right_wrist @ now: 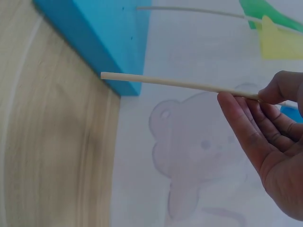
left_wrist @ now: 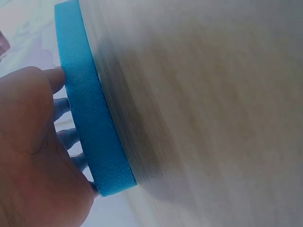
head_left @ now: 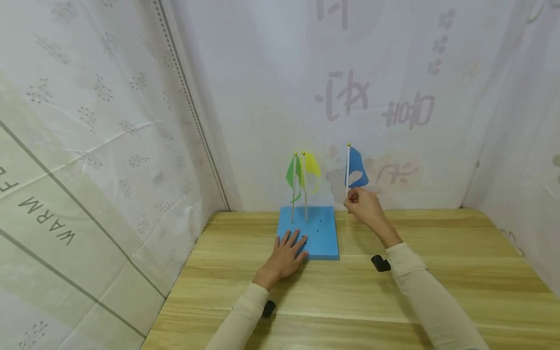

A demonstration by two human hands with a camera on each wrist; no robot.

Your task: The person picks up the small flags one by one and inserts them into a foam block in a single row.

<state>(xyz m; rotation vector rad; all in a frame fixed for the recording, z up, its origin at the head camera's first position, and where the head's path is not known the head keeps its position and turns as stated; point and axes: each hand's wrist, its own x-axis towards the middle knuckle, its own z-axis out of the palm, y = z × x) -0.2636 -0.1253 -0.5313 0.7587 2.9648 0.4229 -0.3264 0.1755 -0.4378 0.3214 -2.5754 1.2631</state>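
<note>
A blue foam block (head_left: 323,245) with several small dark holes in its top lies on the table. My left hand (head_left: 284,255) rests on its near left part with fingers spread straight; the left wrist view shows the fingers on the top beyond the block's edge (left_wrist: 90,104). A green flag (head_left: 290,172) and a yellow flag (head_left: 312,165) stand upright in the block's back left. Right of the block, my right hand (head_left: 364,206) pinches the stick of a blue flag (head_left: 356,167) between thumb and fingers. In the right wrist view the stick's bare lower end (right_wrist: 142,79) is free.
The wooden table (head_left: 459,282) reaches back to a white printed curtain (head_left: 262,97). More curtain hangs at the left and right sides. Black pieces (head_left: 380,263) sit by both wrists, close to the cuffs.
</note>
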